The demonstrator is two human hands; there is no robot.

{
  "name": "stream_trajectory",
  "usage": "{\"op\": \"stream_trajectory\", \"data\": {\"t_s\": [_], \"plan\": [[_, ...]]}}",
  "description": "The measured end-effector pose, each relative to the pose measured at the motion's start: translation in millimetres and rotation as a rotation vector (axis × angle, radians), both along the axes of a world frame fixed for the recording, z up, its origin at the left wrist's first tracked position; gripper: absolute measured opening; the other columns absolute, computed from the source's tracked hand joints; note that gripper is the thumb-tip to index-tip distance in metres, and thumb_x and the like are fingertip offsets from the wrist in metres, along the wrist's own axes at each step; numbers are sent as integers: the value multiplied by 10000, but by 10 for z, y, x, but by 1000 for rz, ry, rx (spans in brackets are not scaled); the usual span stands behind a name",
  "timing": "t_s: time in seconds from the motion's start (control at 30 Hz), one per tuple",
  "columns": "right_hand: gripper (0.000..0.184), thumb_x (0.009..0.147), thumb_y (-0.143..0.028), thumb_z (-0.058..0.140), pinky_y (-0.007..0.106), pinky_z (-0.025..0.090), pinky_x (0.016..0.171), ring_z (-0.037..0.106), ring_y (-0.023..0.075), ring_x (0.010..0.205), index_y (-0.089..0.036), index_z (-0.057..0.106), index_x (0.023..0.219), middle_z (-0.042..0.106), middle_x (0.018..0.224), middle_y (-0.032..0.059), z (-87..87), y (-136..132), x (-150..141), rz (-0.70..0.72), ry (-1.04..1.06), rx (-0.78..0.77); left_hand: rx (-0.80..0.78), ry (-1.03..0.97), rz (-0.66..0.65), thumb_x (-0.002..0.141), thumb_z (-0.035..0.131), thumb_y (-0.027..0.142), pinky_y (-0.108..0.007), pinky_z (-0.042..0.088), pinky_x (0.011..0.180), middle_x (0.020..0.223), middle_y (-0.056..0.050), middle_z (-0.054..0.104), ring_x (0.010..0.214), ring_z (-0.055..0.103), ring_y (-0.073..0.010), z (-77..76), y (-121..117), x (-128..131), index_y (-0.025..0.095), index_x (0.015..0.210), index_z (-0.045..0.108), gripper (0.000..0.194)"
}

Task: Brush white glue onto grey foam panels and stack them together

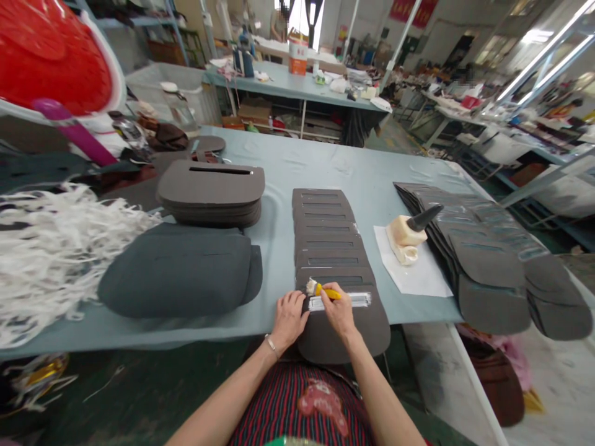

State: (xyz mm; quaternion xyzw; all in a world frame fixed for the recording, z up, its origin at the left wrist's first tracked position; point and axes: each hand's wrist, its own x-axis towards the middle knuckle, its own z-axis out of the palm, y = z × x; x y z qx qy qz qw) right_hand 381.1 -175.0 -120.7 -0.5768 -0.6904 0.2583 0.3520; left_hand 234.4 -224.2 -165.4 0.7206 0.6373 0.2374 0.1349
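My right hand (341, 311) is closed on a yellow-handled glue brush (323, 290), its bristles at the left end of a slot on the nearest dark sole piece (344, 331). A wet white stripe of glue runs along that slot. My left hand (289, 317) rests on the left edge of the same piece, fingers curled down on it. The piece is the front one of an overlapping row of dark slotted pieces (325, 232) that runs away from me on the grey-blue table (353, 170).
A glue pot with a dark nozzle (409, 234) sits on white paper to the right. Further right lies a long fanned row of dark pieces (488, 260). Left are stacks of dark pieces (211, 192) (179, 269) and a heap of white strips (56, 248). Other work tables stand behind.
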Motion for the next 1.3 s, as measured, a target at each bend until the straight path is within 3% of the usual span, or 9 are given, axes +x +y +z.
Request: {"op": "stream_trajectory", "data": {"t_s": [0.1,0.27,0.33,0.4,0.6,0.8,0.93,1.13,1.3], "plan": [[280,848,-436,453,243,396,608,547,141,613,-207,614,826,630,720,14,-98,87,133,-4,-34,-27,2,20,2,813,512,239,-467,347,938,1180,-101,535,1127,441,-273,-1,2,17,206,1158,494,347],[368,812,-502,435,251,345,550,491,145,522,-194,635,796,582,598,10,-139,336,1096,-329,-273,22,5,1,8,796,540,241,-457,344,941,1184,-97,532,1122,442,-272,34,-5,23,212,1130,511,337],[387,814,-506,419,252,333,548,483,148,522,-189,639,794,567,579,10,-100,404,1190,-414,-329,49,-2,-9,28,797,542,251,-448,354,925,1139,-88,549,1096,455,-265,49,38,24,215,1079,531,284],[376,831,-490,411,246,340,553,490,143,534,-191,636,796,576,599,9,-63,404,962,-386,-277,63,-4,-15,59,805,531,255,-440,362,910,1093,-81,562,1076,464,-261,53,106,23,214,1049,540,247],[289,855,-431,441,222,401,631,556,126,633,-212,629,833,639,732,8,-110,314,72,61,-43,44,24,39,57,806,513,234,-450,347,921,1130,-105,561,1100,462,-278,9,257,18,202,1094,532,290],[341,802,-475,436,249,368,577,517,148,548,-198,634,796,600,614,8,-213,571,1134,-380,-216,-14,11,56,57,813,499,242,-435,340,921,1143,-101,561,1105,462,-277,15,242,46,202,1100,531,291],[383,786,-503,417,259,342,548,493,153,499,-201,648,823,567,538,-2,-190,641,1435,-406,-292,-64,-9,70,70,812,507,251,-425,339,924,1149,-91,554,1102,460,-267,24,241,51,208,1098,527,290],[392,740,-528,516,254,397,554,556,159,548,-178,668,832,627,619,21,30,526,1071,-329,17,-145,-9,49,81,794,543,263,-421,340,924,1132,-75,551,1093,456,-257,20,236,40,216,1076,522,287],[296,769,-441,526,260,438,722,598,175,785,-184,671,784,677,834,47,67,409,389,-25,131,-81,-2,36,114,781,561,252,-429,342,927,1143,-72,542,1098,448,-256,-22,234,50,213,1079,513,304]]}}
